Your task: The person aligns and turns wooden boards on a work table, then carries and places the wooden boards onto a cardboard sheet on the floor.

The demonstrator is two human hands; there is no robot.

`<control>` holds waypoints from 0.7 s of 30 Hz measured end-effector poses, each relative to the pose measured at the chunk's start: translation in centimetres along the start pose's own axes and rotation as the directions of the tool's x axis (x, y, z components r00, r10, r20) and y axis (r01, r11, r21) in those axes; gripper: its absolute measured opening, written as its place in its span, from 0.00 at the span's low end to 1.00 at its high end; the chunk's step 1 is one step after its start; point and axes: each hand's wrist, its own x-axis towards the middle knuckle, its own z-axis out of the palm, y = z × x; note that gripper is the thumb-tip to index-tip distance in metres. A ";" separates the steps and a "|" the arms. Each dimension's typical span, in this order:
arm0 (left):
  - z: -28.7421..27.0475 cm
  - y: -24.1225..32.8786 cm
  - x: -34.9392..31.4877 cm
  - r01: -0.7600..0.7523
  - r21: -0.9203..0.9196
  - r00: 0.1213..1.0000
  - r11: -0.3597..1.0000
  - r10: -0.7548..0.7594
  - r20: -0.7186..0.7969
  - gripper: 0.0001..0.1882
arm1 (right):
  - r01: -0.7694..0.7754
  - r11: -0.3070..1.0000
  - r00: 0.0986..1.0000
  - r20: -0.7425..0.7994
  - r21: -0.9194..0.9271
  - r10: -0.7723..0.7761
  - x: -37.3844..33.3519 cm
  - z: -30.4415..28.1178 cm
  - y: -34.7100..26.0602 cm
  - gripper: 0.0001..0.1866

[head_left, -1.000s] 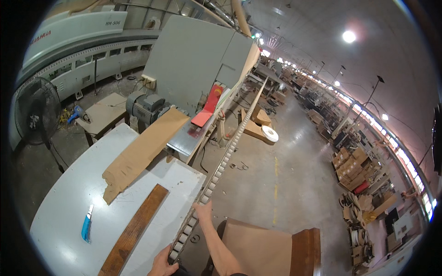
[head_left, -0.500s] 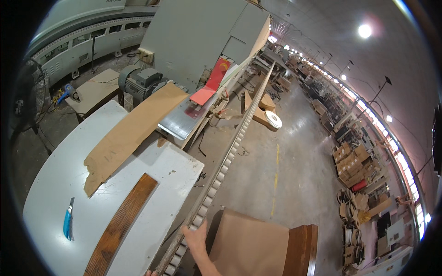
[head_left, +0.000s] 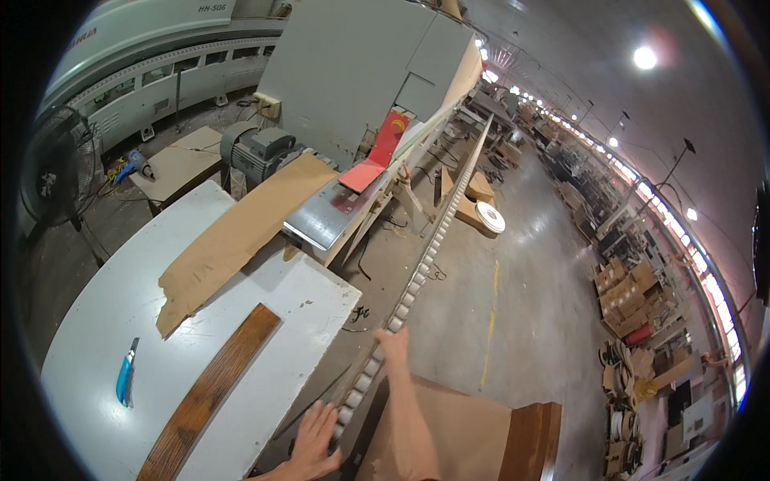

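Observation:
A long, narrow roller rail [head_left: 413,282] with a row of pale rollers runs from near my hands far up the room, just right of the white table. My right hand [head_left: 394,349] is closed round it, the thumb over its left edge. Lower down, my left hand [head_left: 314,442] lies at the rail's near part with its fingers stretched out; its fingertips rest against or beside the left edge. On the white table [head_left: 265,385] to the left lie a curved dark-brown wooden strip [head_left: 210,393], a blue utility knife [head_left: 126,377] and a brown cardboard strip [head_left: 233,240].
A cardboard-covered surface with a brown wooden edge [head_left: 529,441] stands at the lower right. Beyond the table are a metal plate [head_left: 325,223] with a red guard [head_left: 375,154] and a motor [head_left: 258,152]. A white roll [head_left: 489,217] lies by cardboard on the floor.
Both hands have moved forward along the rail. My left hand has come up from the lower edge into full view. The rail appears slightly farther right of the table.

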 end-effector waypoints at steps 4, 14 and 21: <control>1.1 -1.8 -1.5 -0.011 -0.026 1.000 1.000 0.011 0.010 0.43 | 0.105 0.994 0.990 -0.098 -0.011 -0.106 -0.9 2.0 0.5 0.29; 0.5 -0.6 -2.5 0.049 -0.122 0.997 0.991 -0.041 0.068 0.43 | 0.146 0.989 0.977 -0.152 -0.022 -0.147 -0.6 1.2 2.8 0.34; -1.5 1.3 -6.1 0.119 -0.196 0.991 0.973 -0.103 0.091 0.41 | 0.026 0.998 0.998 -0.051 -0.058 -0.029 -7.3 2.1 -3.4 0.43</control>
